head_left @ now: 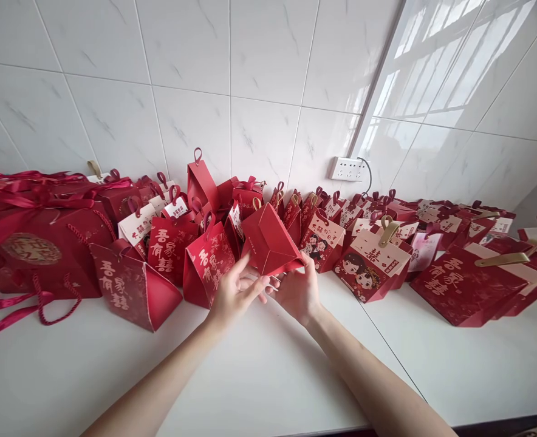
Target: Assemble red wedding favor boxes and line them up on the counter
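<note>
Between both hands I hold a red gift box (271,240) above the white table, its plain folded side facing me. My left hand (237,288) grips its lower left edge, thumb reaching along the bottom. At the lower right corner my right hand (299,291) has hold of it, fingers bent beneath. Left of my left hand stands a red box with white lettering (211,264), and further left a tilted box with an open-looking side (132,288). To the right of my right hand are a box with a cartoon couple (322,243) and a larger one (372,264).
Rows of red boxes line the tiled wall (191,54). A large red gift bag (45,243) with ribbons and rope handles stands at the left. Boxes with a gold strap (473,282) lean at the right. A power strip (348,169) hangs on the wall above the white tabletop (268,376).
</note>
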`<action>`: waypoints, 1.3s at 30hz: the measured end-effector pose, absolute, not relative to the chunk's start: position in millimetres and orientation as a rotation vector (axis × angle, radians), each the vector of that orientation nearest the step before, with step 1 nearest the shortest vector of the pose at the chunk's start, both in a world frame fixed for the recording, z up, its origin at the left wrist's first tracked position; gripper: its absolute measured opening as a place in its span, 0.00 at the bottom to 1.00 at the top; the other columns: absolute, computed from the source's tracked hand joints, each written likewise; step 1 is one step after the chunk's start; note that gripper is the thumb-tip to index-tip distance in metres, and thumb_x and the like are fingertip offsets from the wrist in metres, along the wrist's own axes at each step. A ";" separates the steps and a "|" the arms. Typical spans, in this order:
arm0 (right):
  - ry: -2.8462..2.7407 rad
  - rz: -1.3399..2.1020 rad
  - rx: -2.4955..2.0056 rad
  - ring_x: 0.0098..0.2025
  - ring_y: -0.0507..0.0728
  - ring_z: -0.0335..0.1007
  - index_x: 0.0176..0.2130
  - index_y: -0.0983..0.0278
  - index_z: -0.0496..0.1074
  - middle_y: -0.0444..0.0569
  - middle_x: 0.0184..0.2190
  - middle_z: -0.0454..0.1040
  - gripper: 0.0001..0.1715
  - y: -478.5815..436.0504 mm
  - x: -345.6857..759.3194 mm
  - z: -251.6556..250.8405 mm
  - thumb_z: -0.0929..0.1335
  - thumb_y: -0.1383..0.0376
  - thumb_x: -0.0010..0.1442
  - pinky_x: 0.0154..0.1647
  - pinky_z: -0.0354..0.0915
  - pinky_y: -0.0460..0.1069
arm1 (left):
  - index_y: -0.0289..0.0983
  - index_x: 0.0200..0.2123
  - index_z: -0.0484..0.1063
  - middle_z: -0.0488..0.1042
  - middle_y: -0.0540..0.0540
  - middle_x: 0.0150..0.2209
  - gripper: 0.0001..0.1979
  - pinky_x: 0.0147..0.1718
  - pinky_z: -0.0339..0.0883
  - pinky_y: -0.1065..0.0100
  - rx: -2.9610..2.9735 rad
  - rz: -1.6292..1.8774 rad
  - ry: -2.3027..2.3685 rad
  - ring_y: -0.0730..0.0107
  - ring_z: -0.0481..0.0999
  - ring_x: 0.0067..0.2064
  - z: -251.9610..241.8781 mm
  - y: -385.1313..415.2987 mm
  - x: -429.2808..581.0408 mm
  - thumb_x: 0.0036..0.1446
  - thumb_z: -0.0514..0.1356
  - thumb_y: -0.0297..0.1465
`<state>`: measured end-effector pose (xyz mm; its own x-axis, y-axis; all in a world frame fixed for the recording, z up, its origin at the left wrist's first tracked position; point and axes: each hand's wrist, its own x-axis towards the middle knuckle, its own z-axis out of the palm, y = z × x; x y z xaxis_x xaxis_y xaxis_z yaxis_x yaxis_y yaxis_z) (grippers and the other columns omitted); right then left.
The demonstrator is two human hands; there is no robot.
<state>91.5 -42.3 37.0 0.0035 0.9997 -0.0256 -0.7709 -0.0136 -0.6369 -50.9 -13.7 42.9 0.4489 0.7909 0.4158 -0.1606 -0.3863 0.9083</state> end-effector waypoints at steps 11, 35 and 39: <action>-0.687 1.607 -0.401 0.23 0.54 0.59 0.39 0.62 0.70 0.46 0.26 0.66 0.22 -42.7 91.6 33.6 0.61 0.49 0.57 0.26 0.66 0.53 | 0.34 0.62 0.58 0.77 0.49 0.29 0.37 0.26 0.69 0.70 1.788 1.164 0.575 0.73 0.74 0.21 39.7 -16.6 -53.8 0.51 0.64 0.41; -0.668 1.528 -0.524 0.32 0.58 0.67 0.33 0.59 0.72 0.50 0.33 0.74 0.19 -46.5 91.4 30.7 0.65 0.48 0.51 0.26 0.66 0.51 | 0.31 0.60 0.61 0.71 0.54 0.17 0.33 0.34 0.72 0.65 2.002 1.322 0.444 0.68 0.74 0.26 32.7 -19.4 -54.6 0.51 0.63 0.34; -0.639 1.508 -0.570 0.29 0.57 0.64 0.28 0.59 0.70 0.48 0.28 0.70 0.16 -45.9 92.3 28.0 0.66 0.49 0.50 0.27 0.65 0.51 | 0.32 0.60 0.62 0.71 0.54 0.17 0.33 0.34 0.72 0.65 2.032 1.379 0.379 0.70 0.73 0.24 31.6 -19.3 -53.6 0.51 0.63 0.31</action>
<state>92.3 -45.9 28.0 -0.0369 0.9988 0.0317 -0.7170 -0.0044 -0.6970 -53.6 -19.3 31.6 0.4068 0.5620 0.7201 -0.1153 -0.7504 0.6508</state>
